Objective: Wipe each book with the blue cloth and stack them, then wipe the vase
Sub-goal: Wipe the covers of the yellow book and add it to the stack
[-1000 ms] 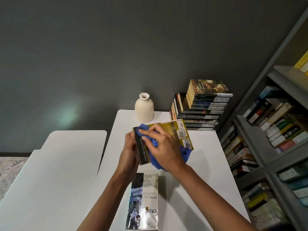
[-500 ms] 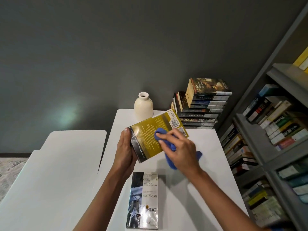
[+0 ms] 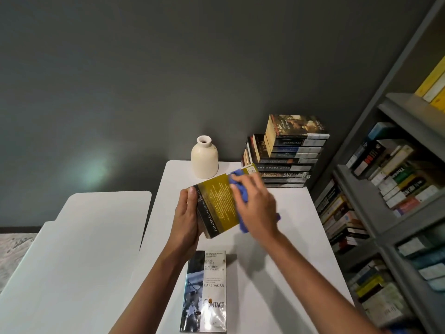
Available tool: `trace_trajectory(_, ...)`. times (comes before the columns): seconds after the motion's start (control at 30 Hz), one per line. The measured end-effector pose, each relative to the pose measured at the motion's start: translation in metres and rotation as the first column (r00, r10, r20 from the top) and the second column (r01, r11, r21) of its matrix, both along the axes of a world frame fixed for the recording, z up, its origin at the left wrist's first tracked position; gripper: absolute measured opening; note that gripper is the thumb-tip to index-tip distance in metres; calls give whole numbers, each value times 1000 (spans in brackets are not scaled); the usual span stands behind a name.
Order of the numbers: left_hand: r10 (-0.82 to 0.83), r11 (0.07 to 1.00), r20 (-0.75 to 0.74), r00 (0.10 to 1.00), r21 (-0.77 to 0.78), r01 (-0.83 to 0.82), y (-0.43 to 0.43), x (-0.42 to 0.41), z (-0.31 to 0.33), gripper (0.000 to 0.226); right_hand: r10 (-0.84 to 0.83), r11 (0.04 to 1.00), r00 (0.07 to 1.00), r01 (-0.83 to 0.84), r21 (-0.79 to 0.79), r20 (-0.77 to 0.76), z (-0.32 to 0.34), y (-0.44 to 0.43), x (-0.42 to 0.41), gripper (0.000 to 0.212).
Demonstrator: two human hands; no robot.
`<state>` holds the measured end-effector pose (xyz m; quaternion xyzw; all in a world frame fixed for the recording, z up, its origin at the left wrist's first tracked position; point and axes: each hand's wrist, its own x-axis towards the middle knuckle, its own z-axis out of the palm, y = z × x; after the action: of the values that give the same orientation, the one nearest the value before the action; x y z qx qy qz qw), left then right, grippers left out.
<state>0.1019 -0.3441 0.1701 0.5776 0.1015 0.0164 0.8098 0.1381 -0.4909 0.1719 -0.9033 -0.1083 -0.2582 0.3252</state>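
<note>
My left hand grips the spine side of a yellow-covered paperback, holding it tilted above the white table. My right hand holds the blue cloth bunched under its fingers and presses it on the book's far right part, near the barcode corner. A second paperback lies flat on the table close to me. The cream vase stands upright at the table's back edge. A tall stack of books stands at the back right.
A grey bookshelf packed with books runs along the right side, close to the table edge. A second white table sits to the left across a narrow gap. A dark wall rises behind.
My right hand has swept the cloth from the book's near left end towards its far right corner. The book has tilted a little in my left hand.
</note>
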Motion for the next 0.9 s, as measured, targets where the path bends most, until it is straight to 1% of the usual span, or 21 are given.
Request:
trace_trajectory(0.1, 20, 1000, 24, 1000, -21, -19, -5, 3, 2, 39, 179, 982, 983, -175, -76, 43, 1, 36, -27, 21)
trace_trajectory(0.13, 17, 1000, 29, 999, -18, -16, -5, 3, 1, 40, 208, 975, 977, -203, -85, 45, 1, 38, -29, 21)
trace_trajectory(0.2, 7, 1000, 33, 999, 13, -7, -1, 2, -2, 39, 175, 983, 982, -172, -60, 64, -1, 26, -19, 21)
trace_trajectory(0.27, -21, 998, 46, 999, 66, 18, 5, 1, -4, 33, 59, 998, 997, -59, 1, 49, -5, 4, -4, 21)
trace_trajectory(0.37, -88, 986, 54, 995, 144, 79, 16, 0, -7, 31, -121, 990, 991, 125, 62, -63, -7, -22, 14, 20)
trace_trajectory(0.47, -154, 969, 86, 984, 210, 134, 27, -1, -4, 34, -240, 963, 936, 263, 58, -258, -5, -33, 22, 21)
trace_trajectory(0.53, -197, 951, 141, 970, 267, 155, 32, -2, 2, 33, -254, 940, 866, 326, 100, -431, -3, -37, 24, 21)
trace_trajectory(0.6, -224, 907, 235, 946, 404, 115, 34, -3, 7, 27, -253, 911, 809, 385, 152, -530, -3, -38, 20, 22)
trace_trajectory(0.63, -229, 868, 287, 930, 493, 61, 34, -4, 8, 22, -256, 895, 782, 414, 167, -568, -1, -38, 19, 28)
trace_trajectory(0.67, -233, 815, 335, 913, 579, -4, 33, -5, 9, 18, -242, 876, 744, 444, 190, -622, 1, -37, 19, 40)
trace_trajectory(0.7, -251, 758, 370, 894, 649, -56, 31, -6, 10, 17, -194, 851, 692, 472, 231, -695, 0, -35, 20, 57)
trace_trajectory(0.73, -288, 711, 397, 872, 698, -83, 29, -8, 9, 21, -92, 814, 629, 494, 305, -772, -1, -33, 21, 75)
trace_trajectory(0.77, -351, 674, 412, 841, 735, -78, 29, -9, 7, 26, 52, 758, 568, 513, 402, -821, -3, -30, 21, 92)
trace_trajectory(0.8, -428, 632, 417, 802, 772, -64, 30, -9, 2, 29, 181, 692, 525, 533, 487, -832, -7, -27, 21, 99)
trace_trajectory(0.83, -498, 592, 413, 763, 804, -49, 31, -8, -4, 33, 261, 637, 511, 546, 544, -819, -11, -27, 21, 95)
trace_trajectory(0.87, -546, 557, 396, 738, 830, -34, 35, -8, -10, 36, 293, 594, 520, 559, 579, -803, -14, -26, 20, 82)
trace_trajectory(0.9, -574, 531, 381, 725, 847, -24, 39, -6, -16, 40, 289, 565, 538, 572, 595, -792, -17, -27, 19, 66)
